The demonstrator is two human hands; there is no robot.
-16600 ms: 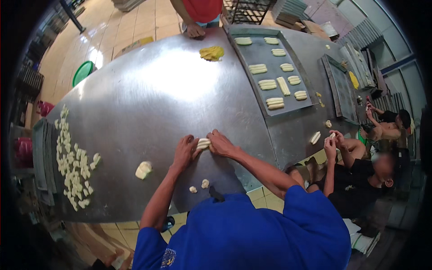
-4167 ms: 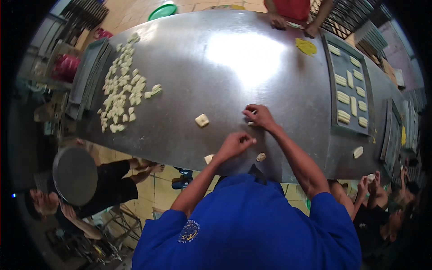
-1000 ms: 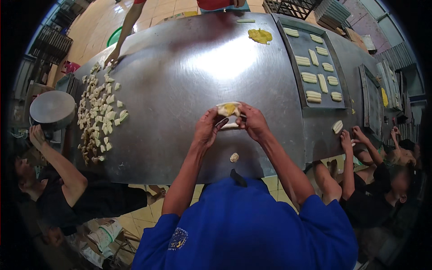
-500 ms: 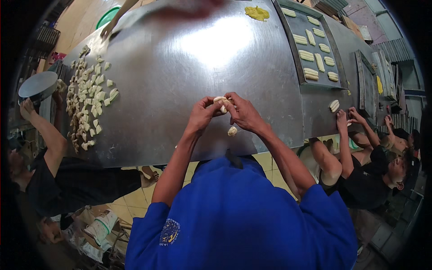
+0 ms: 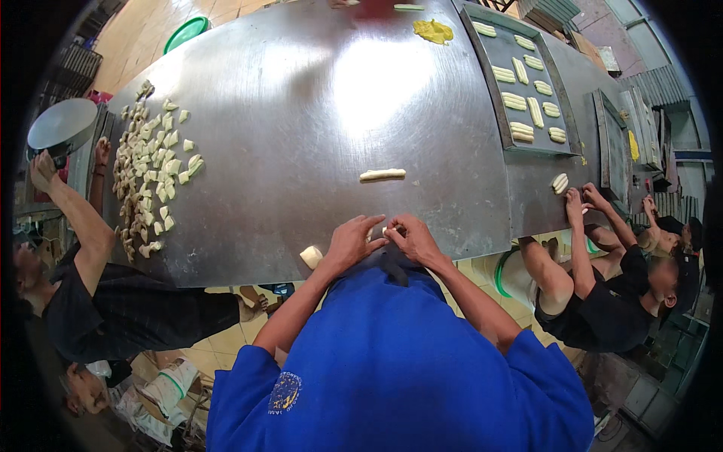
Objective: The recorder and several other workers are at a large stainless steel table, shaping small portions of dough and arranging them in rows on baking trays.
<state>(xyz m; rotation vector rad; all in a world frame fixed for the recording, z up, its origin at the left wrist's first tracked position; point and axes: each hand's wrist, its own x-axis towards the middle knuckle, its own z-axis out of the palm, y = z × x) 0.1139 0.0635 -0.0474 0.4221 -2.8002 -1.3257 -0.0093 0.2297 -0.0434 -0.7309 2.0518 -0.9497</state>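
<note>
My right hand (image 5: 413, 239) pinches a small piece of dough (image 5: 388, 232) by the near edge of the steel table; the fingers cover most of it. Close beside it is my left hand (image 5: 352, 241), thumb and forefinger apart and pointing at that piece. Farther in on the table, straight ahead of both hands, lies a pale rolled strip of dough (image 5: 382, 174). A thick cut chunk of dough (image 5: 311, 257) rests at the table edge, just left of my left wrist.
Many cut dough pieces (image 5: 162, 162) spread over the table's left side. A metal tray (image 5: 503, 113) holding shaped dough strips stands at the far right, near a yellow lump (image 5: 433, 32). A person at the left holds a round pan (image 5: 64, 126); another person's hands (image 5: 584, 202) work at right.
Both hands have drawn back toward the table edge. The dough strip now lies on the table ahead of them. The far-left person's arm has withdrawn from the table's far side.
</note>
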